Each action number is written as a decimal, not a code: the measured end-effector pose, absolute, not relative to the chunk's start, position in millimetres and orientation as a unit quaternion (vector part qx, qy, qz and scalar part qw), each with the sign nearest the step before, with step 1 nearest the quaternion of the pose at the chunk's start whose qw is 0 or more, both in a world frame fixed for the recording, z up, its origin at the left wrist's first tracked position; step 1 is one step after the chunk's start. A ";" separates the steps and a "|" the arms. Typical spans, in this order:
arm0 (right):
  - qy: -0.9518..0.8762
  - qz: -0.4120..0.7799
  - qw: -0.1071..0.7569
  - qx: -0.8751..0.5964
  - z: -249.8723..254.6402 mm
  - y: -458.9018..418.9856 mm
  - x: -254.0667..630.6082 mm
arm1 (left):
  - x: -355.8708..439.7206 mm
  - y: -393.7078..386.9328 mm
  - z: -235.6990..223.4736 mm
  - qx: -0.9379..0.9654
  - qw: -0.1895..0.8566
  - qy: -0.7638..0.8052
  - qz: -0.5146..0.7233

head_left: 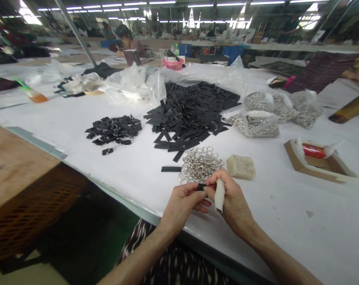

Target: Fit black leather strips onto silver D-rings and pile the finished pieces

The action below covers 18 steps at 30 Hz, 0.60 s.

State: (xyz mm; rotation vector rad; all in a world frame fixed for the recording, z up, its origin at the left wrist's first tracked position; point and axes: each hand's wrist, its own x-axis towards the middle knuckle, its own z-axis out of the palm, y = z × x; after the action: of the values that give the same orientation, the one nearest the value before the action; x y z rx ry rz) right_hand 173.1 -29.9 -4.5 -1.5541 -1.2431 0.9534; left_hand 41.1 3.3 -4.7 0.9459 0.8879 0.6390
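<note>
Close to the table's near edge, my left hand and my right hand meet with fingertips pinched on a small black fabric strip. Whether a ring is on this strip is hidden by the fingers. An off-white, tube-like piece sits at a finger of my right hand and looks like a finger cover. Just beyond the hands lies a pile of silvery metal rings. A single flat black strip rests left of it, and a yellowish waxy block lies to the right.
Behind the rings spreads a large heap of black strips. Folded black tabs with rings are piled on the left. Bags of rings and a cardboard tray lie right. A wooden surface adjoins the table. Other people work farther off.
</note>
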 end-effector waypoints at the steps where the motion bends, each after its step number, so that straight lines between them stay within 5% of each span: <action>1: -0.502 0.388 0.447 -0.630 -4.8 -29.8 173.0 | 40.9 3.1 -4.6 0.433 0.748 0.411 0.291; 18: -0.499 0.401 0.456 -0.618 1.1 -28.3 173.9 | 41.3 1.1 -11.2 0.375 0.760 0.427 0.314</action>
State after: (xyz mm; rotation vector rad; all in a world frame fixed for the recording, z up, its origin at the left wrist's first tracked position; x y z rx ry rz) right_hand 173.9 -28.3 1.1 -1.5240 -1.2313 0.9899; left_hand 41.3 1.1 -11.2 0.8168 0.9296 0.6830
